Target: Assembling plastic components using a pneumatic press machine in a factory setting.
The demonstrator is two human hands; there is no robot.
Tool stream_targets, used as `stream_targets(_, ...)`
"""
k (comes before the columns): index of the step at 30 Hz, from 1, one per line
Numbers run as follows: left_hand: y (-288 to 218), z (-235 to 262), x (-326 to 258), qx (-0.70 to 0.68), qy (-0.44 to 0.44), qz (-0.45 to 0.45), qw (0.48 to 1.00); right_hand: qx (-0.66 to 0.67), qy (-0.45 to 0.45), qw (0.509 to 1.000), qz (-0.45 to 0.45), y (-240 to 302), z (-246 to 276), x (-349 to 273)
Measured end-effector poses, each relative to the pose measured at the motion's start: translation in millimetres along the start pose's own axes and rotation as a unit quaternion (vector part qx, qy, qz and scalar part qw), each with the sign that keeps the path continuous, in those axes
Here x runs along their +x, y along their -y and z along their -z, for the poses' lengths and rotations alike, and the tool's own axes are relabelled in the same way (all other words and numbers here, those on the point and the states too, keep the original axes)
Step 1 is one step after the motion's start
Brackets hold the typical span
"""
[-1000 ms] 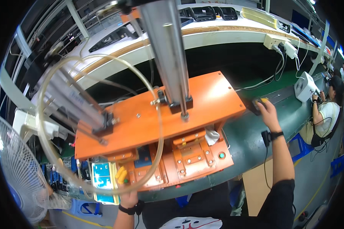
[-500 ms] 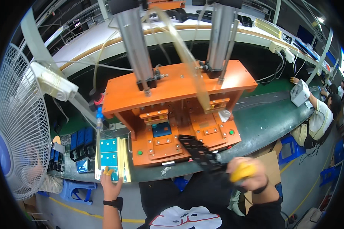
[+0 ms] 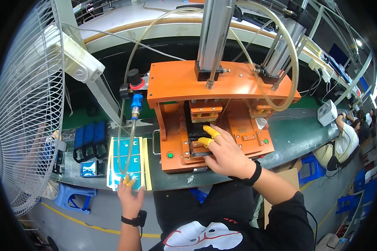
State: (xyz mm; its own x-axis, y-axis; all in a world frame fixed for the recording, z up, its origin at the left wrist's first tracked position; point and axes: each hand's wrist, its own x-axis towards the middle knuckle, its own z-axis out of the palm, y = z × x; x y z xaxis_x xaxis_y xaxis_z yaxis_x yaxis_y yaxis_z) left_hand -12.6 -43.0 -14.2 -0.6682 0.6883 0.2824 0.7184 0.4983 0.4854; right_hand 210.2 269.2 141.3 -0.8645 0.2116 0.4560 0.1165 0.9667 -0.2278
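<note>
My right hand [image 3: 227,152], with yellow finger cots on two fingers, reaches into the left bay of an orange press [image 3: 176,166]. It grips a long black plastic frame [image 3: 201,154] lying in the bay's fixture, partly hidden by the fingers. A small orange pressing block [image 3: 206,109] hangs just above. My left hand [image 3: 130,200], also in yellow finger cots, rests open at the near edge of a stack of teal film sheets [image 3: 129,163] with pale yellow borders. Its fingertips touch the lowest teal patch, thumb held apart.
Left of the sheets stand several blue-black plastic frames [image 3: 90,140] and a small blue film packet [image 3: 89,168]. A white fan [image 3: 29,108] fills the left side. A clear air hose [image 3: 132,142] loops down over the sheets. Another person [image 3: 343,140] sits far right beside a white box-shaped device [image 3: 327,113].
My right hand has carried the black frame from over my lap, up and leftward into the press's left bay. The left hand stays by the sheets. My view has shifted left.
</note>
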Motion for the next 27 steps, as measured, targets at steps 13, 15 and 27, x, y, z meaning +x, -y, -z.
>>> stream_targets(13,-7,16,12,0.048,0.010,-0.029,0.998,-0.096,0.059,0.994,-0.008,34,-2,22)
stream_targets(15,-3,17,14,0.046,-0.004,-0.034,0.998,-0.059,-0.015,0.998,0.019,59,-18,11)
stream_targets(27,50,55,80,-0.194,0.110,0.195,0.955,0.230,0.127,0.964,0.027,131,-167,5)
